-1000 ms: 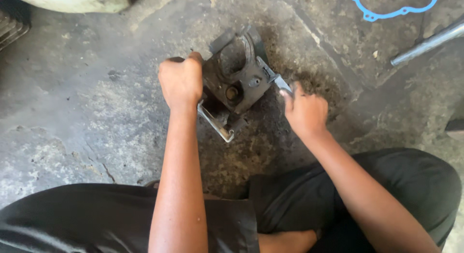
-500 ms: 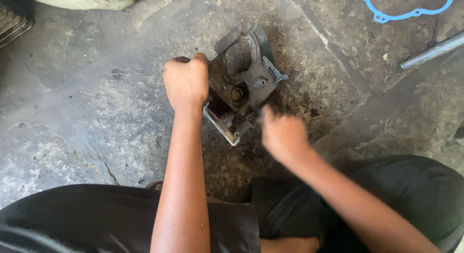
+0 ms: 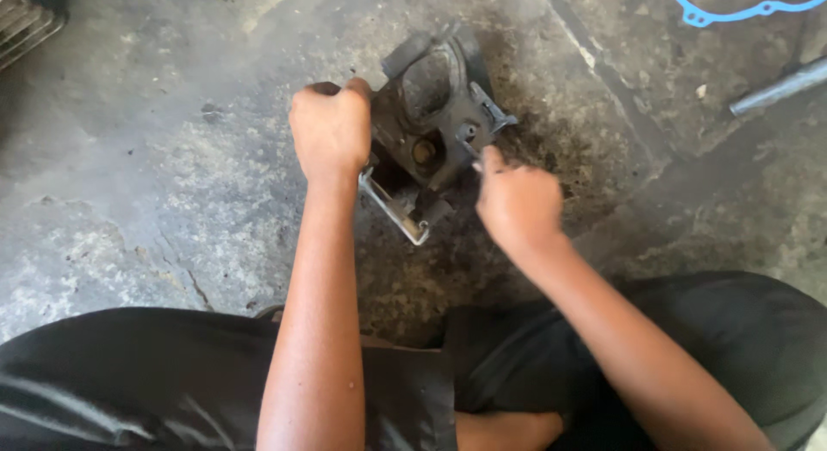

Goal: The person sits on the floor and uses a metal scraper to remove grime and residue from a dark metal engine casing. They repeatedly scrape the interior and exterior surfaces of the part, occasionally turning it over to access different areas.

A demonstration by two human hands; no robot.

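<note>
A dirty dark metal engine part point(image 3: 435, 89) with a round bore stands tilted on the stained concrete floor, a bright metal flange point(image 3: 394, 208) at its lower edge. My left hand point(image 3: 332, 128) is clenched on the part's left side and holds it. My right hand point(image 3: 517, 201) is just below and to the right of the part, fingers curled, one fingertip touching its lower right corner. The hand is slightly blurred, and I see nothing in it.
A blue gasket point(image 3: 741, 12) lies at the top right, with a grey metal rod point(image 3: 780, 87) below it. A metal grille point(image 3: 26, 24) is at the top left. My legs in black trousers point(image 3: 129, 373) fill the bottom of the view.
My right hand left the part's right side, swung down and back, and now touches its lower right corner. My left hand kept its grip.
</note>
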